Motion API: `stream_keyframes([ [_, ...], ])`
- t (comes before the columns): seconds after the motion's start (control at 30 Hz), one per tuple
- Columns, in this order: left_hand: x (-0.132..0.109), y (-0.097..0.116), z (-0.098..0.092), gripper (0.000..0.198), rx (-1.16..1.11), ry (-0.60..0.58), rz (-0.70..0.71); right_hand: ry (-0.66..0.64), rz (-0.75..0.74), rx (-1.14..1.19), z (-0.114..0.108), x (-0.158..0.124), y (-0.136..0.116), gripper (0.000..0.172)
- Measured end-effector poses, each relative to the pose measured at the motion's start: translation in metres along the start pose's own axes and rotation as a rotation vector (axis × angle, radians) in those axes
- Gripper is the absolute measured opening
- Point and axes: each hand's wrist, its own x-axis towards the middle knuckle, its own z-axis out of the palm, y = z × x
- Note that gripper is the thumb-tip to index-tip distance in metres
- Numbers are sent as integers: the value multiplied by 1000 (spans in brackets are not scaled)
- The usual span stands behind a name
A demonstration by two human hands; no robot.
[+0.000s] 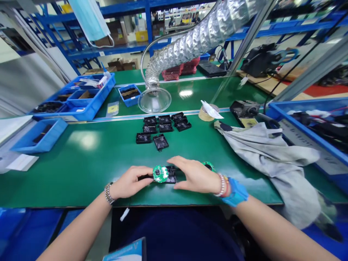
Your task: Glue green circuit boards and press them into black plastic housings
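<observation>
My left hand (133, 182) pinches the left end of a black plastic case between thumb and fingers, low over the green bench. A round green circuit board (160, 174) with white and black parts lies over the case beside those fingertips. The case's open compartment (171, 176) shows to the right of the board. My right hand (197, 176) is open, thumb and fingers apart around the right end of the case; whether it touches is unclear. Another green circuit board (209, 166) shows partly behind my right hand. Several black plastic cases (160, 142) lie farther back.
A clear fume hood (154, 100) on a silver duct stands behind the cases. Blue bins (40, 136) are at the left, and a larger blue bin (312, 141) is at the right. A grey cloth (261, 152) and a tape roll (206, 114) lie on the bench (89, 170).
</observation>
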Motion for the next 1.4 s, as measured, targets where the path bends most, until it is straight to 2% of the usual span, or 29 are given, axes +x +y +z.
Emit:
stream_keyframes([
  [0.1, 2, 2, -4, 24, -134, 27, 49, -6, -118, 295, -15, -4, 9, 27],
  [0.13, 3, 1, -5, 25, -160, 46, 83, 17, -136, 353, -17, -5, 11, 21],
  [0.2, 5, -2, -7, 25, -132, 81, 161, 112, -166, 384, -17, -9, 15, 23],
  [0.27, 9, -7, -8, 27, 51, 89, 246, 220, -214, 310, -13, -13, 16, 24],
  [0.33, 13, -11, -6, 32, 349, 87, 318, 300, -266, 174, -6, -18, 16, 24],
  [0.43, 20, -17, 0, 33, 734, 62, 361, 387, -271, -84, 6, -24, 14, 26],
  [0.6, 28, -20, 7, 30, 943, -59, 309, 401, -209, -337, 22, -29, 7, 29],
  [0.9, 34, -11, 8, 25, 925, -265, 245, 368, -183, -468, 36, -30, 6, 27],
  [1.13, 23, -13, 12, 47, 840, -222, 193, 335, -97, -506, 39, -23, 7, 21],
  [1.4, 25, -24, 14, 38, 815, -201, 231, 253, 22, -430, 46, -19, 6, 15],
])
